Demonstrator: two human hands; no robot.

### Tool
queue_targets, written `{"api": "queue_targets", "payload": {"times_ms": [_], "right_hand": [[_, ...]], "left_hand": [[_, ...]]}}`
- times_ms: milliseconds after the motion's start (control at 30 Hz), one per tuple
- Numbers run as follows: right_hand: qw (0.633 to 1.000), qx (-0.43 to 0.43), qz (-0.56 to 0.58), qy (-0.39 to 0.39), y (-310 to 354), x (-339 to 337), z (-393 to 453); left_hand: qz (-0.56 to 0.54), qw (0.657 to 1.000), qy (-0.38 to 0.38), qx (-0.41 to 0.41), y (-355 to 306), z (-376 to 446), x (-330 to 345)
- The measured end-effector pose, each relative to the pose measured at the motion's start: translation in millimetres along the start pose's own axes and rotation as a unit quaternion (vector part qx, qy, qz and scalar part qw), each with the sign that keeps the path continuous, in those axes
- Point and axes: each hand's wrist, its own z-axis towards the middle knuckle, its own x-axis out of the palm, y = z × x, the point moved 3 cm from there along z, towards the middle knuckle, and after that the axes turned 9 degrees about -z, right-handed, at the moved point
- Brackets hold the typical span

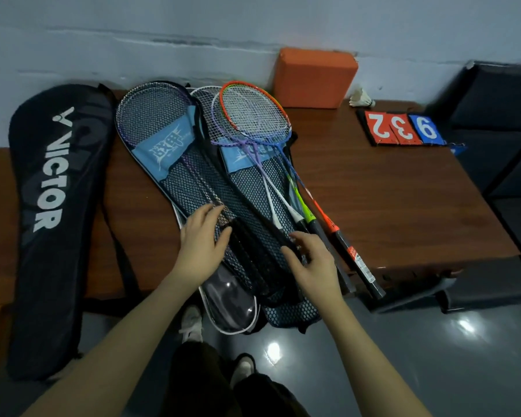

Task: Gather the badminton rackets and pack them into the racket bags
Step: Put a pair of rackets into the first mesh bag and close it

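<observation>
Two hands over the mesh racket bags [193,188] at the tabletop's [388,188] front edge. Left hand [203,239] flat, fingers straight, pressing the mesh. Right hand [309,260] loosely spread, fingertips touching black racket handles [253,245]. Loose rackets [253,115] overlap toward the back edge. Black Victor bag [51,206] lies along the left edge.

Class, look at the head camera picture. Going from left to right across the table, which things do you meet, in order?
Black Victor racket bag → blue mesh racket bag → orange-framed racket → orange block → shuttlecock → number cards.
</observation>
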Motion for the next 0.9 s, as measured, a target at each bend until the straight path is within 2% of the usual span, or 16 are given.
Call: {"api": "queue_targets", "payload": {"times_ms": [133,233,433,567,667,833,900], "right_hand": [[0.994,-0.036,-0.103,0.002,26,17,33],[0.981,-0.092,-0.168,-0.002,48,29,60],[0.950,-0.148,-0.270,0.054,66,47,93],[0.951,-0.089,-0.292,0.049,42,49,101],[0.950,-0.024,-0.292,0.105,25,56,99],[0.970,-0.061,-0.195,0.134,33,63,89],[0.971,-0.074,-0.185,0.133,38,63,87]], "left_hand": [[-0.011,0.996,0.018,-0.082,16,-11,4],[-0.025,0.993,0.034,-0.107,23,-10,12],[-0.029,0.985,0.019,-0.169,32,3,22],[0.009,0.978,-0.021,-0.205,39,11,20],[0.015,0.974,-0.019,-0.227,47,14,21],[-0.168,0.960,-0.085,-0.208,36,20,21],[-0.198,0.950,-0.123,-0.206,27,20,19]]}}
